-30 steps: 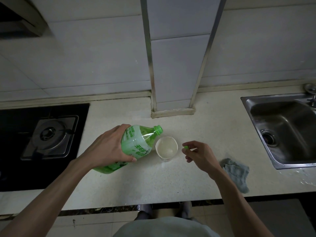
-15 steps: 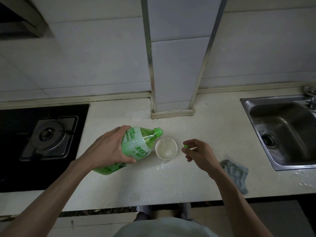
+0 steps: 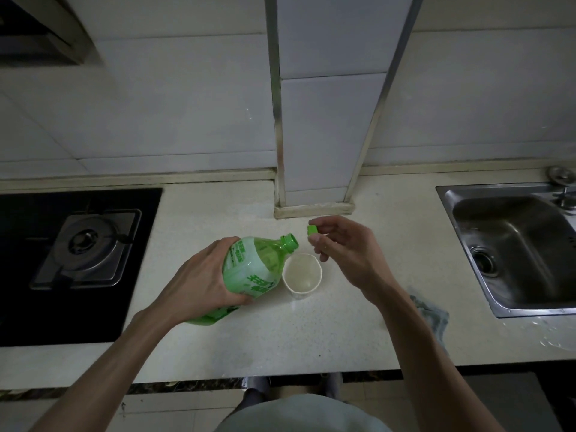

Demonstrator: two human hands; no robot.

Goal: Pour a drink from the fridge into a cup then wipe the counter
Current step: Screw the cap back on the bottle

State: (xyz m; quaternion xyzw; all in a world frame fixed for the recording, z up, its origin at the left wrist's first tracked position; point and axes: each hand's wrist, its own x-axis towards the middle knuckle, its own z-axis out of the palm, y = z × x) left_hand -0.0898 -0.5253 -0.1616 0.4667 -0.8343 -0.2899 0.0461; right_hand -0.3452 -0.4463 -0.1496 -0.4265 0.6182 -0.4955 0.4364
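Left hand: the left hand (image 3: 199, 283) grips the body of a tilted green plastic drink bottle (image 3: 254, 269), with the fingers curled over its label.
Bottle: its neck points up and right, and its open mouth is just beside the far left rim of the cup. Its base is hidden behind the hand and wrist.
Right hand: the right hand (image 3: 349, 254) pinches a small green screw cap (image 3: 312, 229) between thumb and forefinger, with the other fingers loosely curled. The cap is raised near the bottle mouth and does not touch it.
Cup: a white paper cup (image 3: 301, 275) stands upright on the pale speckled counter (image 3: 311, 344) between the two hands. The dim light makes it hard to tell whether it holds liquid.
Hidden: a grey-blue cloth (image 3: 433, 313) lies mostly behind the right forearm, near the counter's front edge.
Cut off: the stainless steel sink (image 3: 448, 194) runs off the frame at right and the black gas hob (image 3: 84, 247) at left.
Open room: there is bare counter in front of the cup and behind it up to the white tiled pillar (image 3: 324, 135).
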